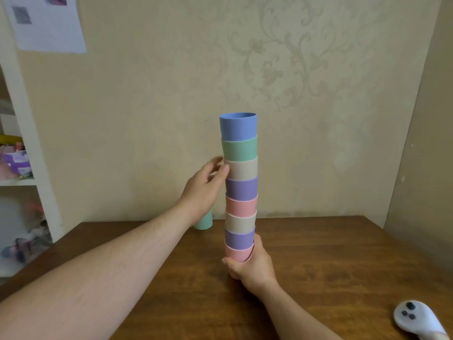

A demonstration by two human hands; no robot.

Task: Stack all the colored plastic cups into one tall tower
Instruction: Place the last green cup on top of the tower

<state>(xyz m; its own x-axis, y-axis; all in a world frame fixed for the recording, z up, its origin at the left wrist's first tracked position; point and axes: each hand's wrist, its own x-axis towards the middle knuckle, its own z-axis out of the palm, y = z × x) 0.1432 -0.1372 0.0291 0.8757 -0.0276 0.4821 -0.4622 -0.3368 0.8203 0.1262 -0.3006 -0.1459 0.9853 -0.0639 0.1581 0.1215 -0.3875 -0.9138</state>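
Observation:
A tall tower of several nested plastic cups (241, 187) stands upright over the wooden table (331, 253), blue cup (238, 127) on top, then green, beige, purple, pink, beige, purple and pink. My right hand (252, 266) grips the bottom pink cup. My left hand (207, 190) rests its fingertips against the left side of the beige cup in the upper half, fingers apart. One green cup (204, 223) stands alone on the table behind my left wrist, partly hidden by it.
A white controller (416, 320) lies at the table's near right corner. White shelves (22, 168) with toys stand to the left. The patterned wall (294, 82) is close behind the table, with a paper sheet (46, 23) pinned at upper left.

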